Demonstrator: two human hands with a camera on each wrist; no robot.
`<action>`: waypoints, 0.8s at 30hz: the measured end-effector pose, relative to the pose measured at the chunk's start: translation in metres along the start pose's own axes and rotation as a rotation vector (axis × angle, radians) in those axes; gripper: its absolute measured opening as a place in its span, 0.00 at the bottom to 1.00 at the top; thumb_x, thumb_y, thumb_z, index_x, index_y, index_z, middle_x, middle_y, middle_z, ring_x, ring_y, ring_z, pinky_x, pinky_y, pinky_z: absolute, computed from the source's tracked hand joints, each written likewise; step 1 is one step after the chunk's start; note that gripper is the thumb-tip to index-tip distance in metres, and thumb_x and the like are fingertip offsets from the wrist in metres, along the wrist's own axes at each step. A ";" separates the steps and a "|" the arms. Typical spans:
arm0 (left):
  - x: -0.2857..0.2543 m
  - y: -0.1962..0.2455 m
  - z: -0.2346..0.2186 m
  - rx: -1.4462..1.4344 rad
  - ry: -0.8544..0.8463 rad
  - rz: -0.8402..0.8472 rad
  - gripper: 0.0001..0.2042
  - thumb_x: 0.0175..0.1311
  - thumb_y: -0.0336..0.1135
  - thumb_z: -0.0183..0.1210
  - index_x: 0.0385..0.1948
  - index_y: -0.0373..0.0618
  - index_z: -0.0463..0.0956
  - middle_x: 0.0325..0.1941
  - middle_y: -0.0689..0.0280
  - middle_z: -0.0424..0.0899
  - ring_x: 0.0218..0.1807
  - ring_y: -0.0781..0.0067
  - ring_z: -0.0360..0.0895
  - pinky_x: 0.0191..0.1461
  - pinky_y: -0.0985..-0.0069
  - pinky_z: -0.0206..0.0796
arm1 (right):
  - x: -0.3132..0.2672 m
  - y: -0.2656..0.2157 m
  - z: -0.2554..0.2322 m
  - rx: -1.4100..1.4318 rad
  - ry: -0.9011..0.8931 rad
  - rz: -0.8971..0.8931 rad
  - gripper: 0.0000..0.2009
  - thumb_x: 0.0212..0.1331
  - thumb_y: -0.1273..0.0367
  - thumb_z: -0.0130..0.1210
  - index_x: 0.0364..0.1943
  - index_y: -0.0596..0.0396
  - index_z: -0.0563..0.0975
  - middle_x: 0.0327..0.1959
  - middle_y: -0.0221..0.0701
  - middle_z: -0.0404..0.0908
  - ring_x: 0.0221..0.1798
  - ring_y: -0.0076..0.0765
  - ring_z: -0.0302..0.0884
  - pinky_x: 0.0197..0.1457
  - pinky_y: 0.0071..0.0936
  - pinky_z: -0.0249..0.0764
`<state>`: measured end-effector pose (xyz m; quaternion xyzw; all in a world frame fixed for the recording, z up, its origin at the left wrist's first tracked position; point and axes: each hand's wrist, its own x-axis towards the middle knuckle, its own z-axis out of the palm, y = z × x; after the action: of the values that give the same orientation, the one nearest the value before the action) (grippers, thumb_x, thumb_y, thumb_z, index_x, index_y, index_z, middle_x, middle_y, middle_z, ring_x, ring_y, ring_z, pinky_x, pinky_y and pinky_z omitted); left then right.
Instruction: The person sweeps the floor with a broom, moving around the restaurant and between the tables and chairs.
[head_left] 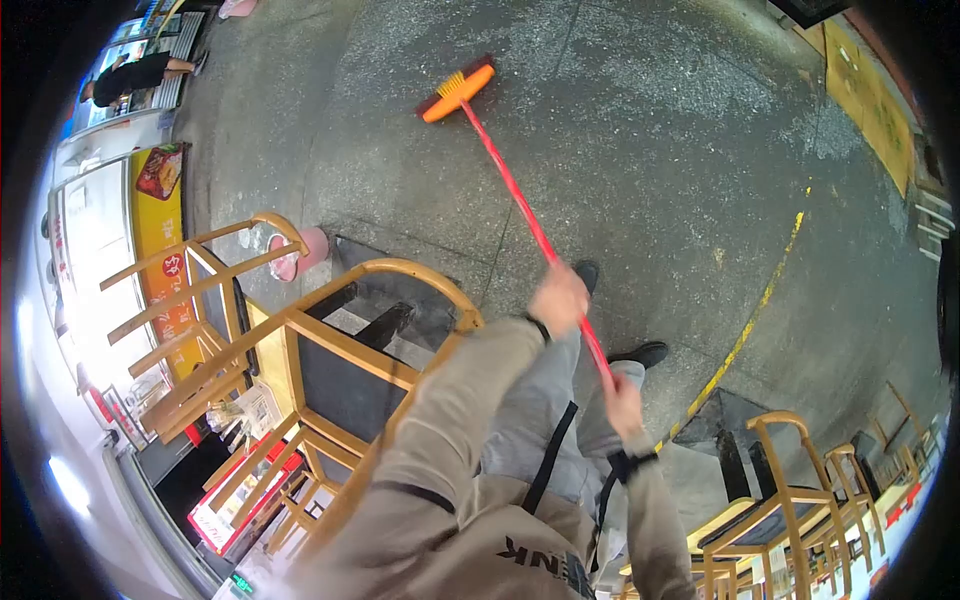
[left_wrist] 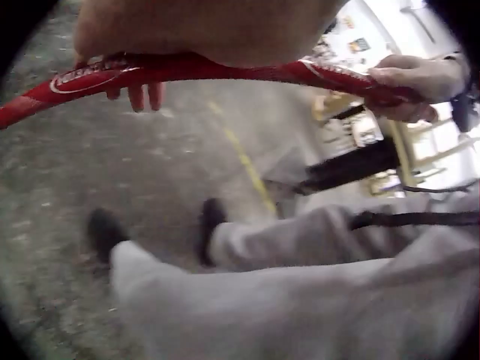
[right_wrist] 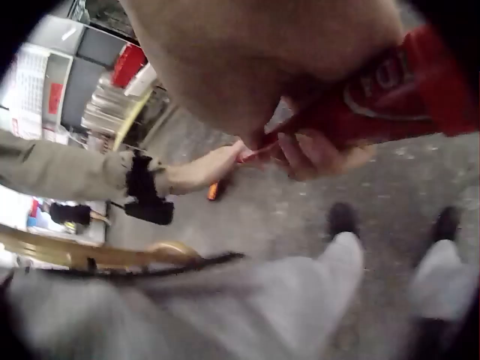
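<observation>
A push broom with an orange head (head_left: 459,92) and dark red and yellow bristles is at the far end of a long red handle (head_left: 510,182), over the grey floor. My left hand (head_left: 558,300) grips the handle partway along. Nearer my body, my right hand (head_left: 625,402) holds the handle close to its top end. In the left wrist view, the left hand (left_wrist: 210,30) lies over the red pole, its fingertips showing below. In the right wrist view, the fingers of my right hand (right_wrist: 322,154) curl round the handle, and the left hand (right_wrist: 206,166) is farther down it.
Wooden chairs (head_left: 345,345) rest upturned on a table close at my left. A pink bin (head_left: 305,252) stands beyond them. More chairs (head_left: 780,490) are at my right, past a yellow floor line (head_left: 748,330). A person in dark clothes (head_left: 135,78) is at the far left.
</observation>
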<state>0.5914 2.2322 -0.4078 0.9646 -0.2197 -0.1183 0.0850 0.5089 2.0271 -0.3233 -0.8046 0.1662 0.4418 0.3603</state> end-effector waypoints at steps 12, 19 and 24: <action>-0.111 0.419 -0.008 -0.802 -0.520 0.627 0.07 0.49 0.39 0.55 0.21 0.50 0.80 0.28 0.65 0.81 0.35 0.65 0.79 0.32 0.67 0.70 | -0.362 0.176 -0.114 -0.524 0.265 0.520 0.25 0.62 0.53 0.46 0.19 0.63 0.72 0.13 0.49 0.70 0.21 0.55 0.73 0.24 0.44 0.63; 0.006 0.178 0.019 -0.615 -0.293 -0.002 0.08 0.45 0.37 0.53 0.12 0.48 0.75 0.18 0.60 0.76 0.27 0.57 0.75 0.25 0.60 0.65 | -0.118 0.111 -0.114 -0.429 0.118 0.035 0.17 0.63 0.57 0.47 0.30 0.57 0.74 0.21 0.45 0.76 0.26 0.55 0.75 0.28 0.46 0.69; 0.024 0.013 0.006 -0.389 0.202 -0.606 0.10 0.55 0.37 0.51 0.21 0.41 0.74 0.30 0.57 0.77 0.40 0.55 0.73 0.55 0.58 0.61 | 0.042 -0.039 -0.041 -0.514 0.107 -0.224 0.20 0.63 0.52 0.42 0.34 0.55 0.73 0.25 0.49 0.78 0.32 0.62 0.75 0.35 0.52 0.71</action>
<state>0.6056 2.2088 -0.4154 0.9585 0.1120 -0.0821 0.2490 0.5797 2.0259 -0.3267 -0.9051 -0.0223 0.3839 0.1816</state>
